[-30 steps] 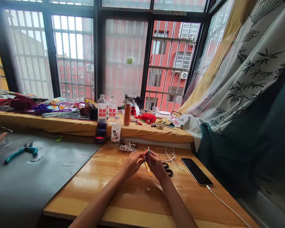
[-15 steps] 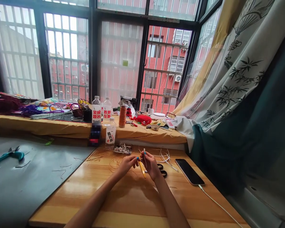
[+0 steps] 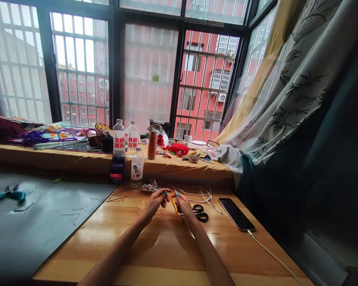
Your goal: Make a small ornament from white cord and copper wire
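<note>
My right hand (image 3: 184,205) is closed in a pinch on a thin white strip (image 3: 175,191), whose tip sticks up past the fingertips. Facing it just to the left, my left hand (image 3: 155,203) has its thumb and fingertips pressed together; whatever lies between them is too small to make out. A small gap separates the two sets of fingertips. Black-handled scissors (image 3: 201,217) lie beside my right hand, their blades partly hidden by it. Under that hand a yellow stick-like object (image 3: 175,205) shows in part. Thin brown wire (image 3: 141,204) lies in loops near my left hand.
Behind the hands stand a clear tray of small bits (image 3: 151,185) and a labelled bottle (image 3: 137,169). White cords (image 3: 207,195) and a phone (image 3: 237,214) on a cable lie to the right. Teal pliers (image 3: 16,195) rest on the grey mat (image 3: 47,230). A cluttered ledge (image 3: 209,170) runs behind.
My fingertips have drawn slightly apart, the left hand shifting left. My right hand has tilted and dropped a little, still pinching the white strip. The whole view has shifted slightly.
</note>
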`<state>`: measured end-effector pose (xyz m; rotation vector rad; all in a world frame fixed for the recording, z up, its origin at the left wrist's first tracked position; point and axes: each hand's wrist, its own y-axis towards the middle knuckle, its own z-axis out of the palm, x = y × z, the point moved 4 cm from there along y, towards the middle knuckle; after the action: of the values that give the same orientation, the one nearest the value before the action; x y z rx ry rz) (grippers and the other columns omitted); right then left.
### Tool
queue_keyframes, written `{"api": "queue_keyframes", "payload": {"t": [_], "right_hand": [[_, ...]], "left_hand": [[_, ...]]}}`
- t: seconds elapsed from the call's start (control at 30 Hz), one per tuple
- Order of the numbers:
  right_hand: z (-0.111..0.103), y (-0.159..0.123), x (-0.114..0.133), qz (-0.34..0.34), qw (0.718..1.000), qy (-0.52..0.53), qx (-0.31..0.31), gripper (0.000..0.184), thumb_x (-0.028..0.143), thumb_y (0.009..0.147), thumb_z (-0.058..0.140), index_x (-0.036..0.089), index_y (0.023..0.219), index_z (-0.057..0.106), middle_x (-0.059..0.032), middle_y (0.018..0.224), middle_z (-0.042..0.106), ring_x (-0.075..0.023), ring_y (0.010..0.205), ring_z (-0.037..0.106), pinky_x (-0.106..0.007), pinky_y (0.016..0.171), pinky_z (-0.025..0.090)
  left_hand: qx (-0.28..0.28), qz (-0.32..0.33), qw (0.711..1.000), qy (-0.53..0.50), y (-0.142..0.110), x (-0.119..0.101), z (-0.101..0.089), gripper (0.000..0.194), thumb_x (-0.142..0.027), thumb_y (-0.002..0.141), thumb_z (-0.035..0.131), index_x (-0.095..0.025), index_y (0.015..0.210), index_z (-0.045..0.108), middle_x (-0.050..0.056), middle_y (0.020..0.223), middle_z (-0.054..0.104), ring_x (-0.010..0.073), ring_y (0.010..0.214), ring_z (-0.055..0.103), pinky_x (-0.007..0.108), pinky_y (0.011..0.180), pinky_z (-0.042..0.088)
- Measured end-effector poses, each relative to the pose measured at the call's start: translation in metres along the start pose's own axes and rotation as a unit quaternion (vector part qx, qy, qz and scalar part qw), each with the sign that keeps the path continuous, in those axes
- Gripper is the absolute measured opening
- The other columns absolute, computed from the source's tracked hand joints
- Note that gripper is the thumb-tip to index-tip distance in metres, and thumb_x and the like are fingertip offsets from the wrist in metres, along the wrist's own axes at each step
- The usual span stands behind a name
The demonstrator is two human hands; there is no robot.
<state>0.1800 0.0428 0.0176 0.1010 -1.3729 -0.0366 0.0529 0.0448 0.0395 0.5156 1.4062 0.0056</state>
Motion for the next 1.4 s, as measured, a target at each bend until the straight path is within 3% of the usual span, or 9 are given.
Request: {"api": "queue_keyframes", "payload": {"t": [0.27,0.57,0.67,0.8,0.97,1.2,1.4], "right_hand": [[0.022,-0.007,-0.004,0.000,0.990,-0.092,0.104,0.025,0.043,0.069,0.048,0.018,0.070,0.044,0.0106,0.044,0.031,-0.0027,0.033,0.019,-0.018,0.033,0.013],[0.019,-0.010,0.002,-0.116,0.968,-0.222,0.034,0.026,0.036,0.077,0.039,0.017,0.061,0.046,0.0059,0.043,0.038,-0.0056,0.036,0.033,-0.019,0.037,0.024],[0.017,-0.011,0.012,-0.143,0.967,-0.213,0.009,0.023,0.035,0.075,0.044,0.015,0.069,0.053,0.0045,0.049,0.043,-0.0055,0.038,0.034,-0.019,0.038,0.025],[0.015,-0.013,0.018,-0.132,0.978,-0.159,-0.004,0.029,0.040,0.070,0.051,0.014,0.083,0.057,0.0026,0.056,0.050,-0.0060,0.039,0.037,-0.020,0.038,0.027],[0.016,-0.012,0.016,-0.128,0.984,-0.125,0.013,0.029,0.040,0.064,0.058,0.013,0.074,0.062,0.0037,0.049,0.048,-0.0062,0.040,0.038,-0.020,0.039,0.027],[0.020,-0.011,0.015,-0.098,0.991,-0.080,0.038,0.032,0.045,0.060,0.061,0.014,0.068,0.061,0.0031,0.048,0.050,-0.0061,0.040,0.038,-0.019,0.038,0.026],[0.019,-0.012,0.014,-0.087,0.993,-0.076,0.033,0.036,0.050,0.064,0.056,0.015,0.058,0.052,0.0037,0.043,0.048,-0.0056,0.037,0.034,-0.019,0.038,0.023]], "left_hand": [[0.052,-0.044,0.997,-0.026,-0.004,-0.004,0.005,0.048,-0.041,0.069,0.052,-0.007,0.103,0.056,-0.005,0.046,0.042,0.0042,0.038,0.033,0.018,0.037,0.023],[0.082,-0.099,0.991,-0.047,-0.007,0.003,0.010,0.048,-0.022,0.063,0.047,-0.009,0.109,0.052,-0.007,0.048,0.040,0.0024,0.034,0.030,0.018,0.036,0.019],[0.069,-0.108,0.991,-0.036,-0.006,0.003,0.008,0.052,-0.017,0.063,0.043,-0.010,0.114,0.049,-0.008,0.047,0.040,0.0026,0.033,0.029,0.018,0.035,0.019],[0.074,-0.098,0.992,-0.036,-0.005,0.002,0.008,0.058,-0.016,0.063,0.042,-0.011,0.121,0.041,-0.009,0.045,0.042,0.0027,0.032,0.028,0.017,0.035,0.019],[0.066,-0.079,0.993,-0.050,-0.002,0.004,0.007,0.065,-0.026,0.067,0.047,-0.010,0.127,0.027,-0.009,0.045,0.044,0.0030,0.029,0.028,0.017,0.033,0.017],[0.056,-0.078,0.995,-0.040,0.000,0.010,0.005,0.045,-0.042,0.063,0.055,-0.010,0.095,0.048,-0.007,0.046,0.046,0.0022,0.030,0.030,0.017,0.032,0.019],[0.071,-0.078,0.994,-0.031,-0.003,0.007,0.009,0.049,-0.044,0.063,0.057,-0.011,0.098,0.047,-0.006,0.048,0.048,0.0026,0.031,0.032,0.017,0.033,0.021]]}}
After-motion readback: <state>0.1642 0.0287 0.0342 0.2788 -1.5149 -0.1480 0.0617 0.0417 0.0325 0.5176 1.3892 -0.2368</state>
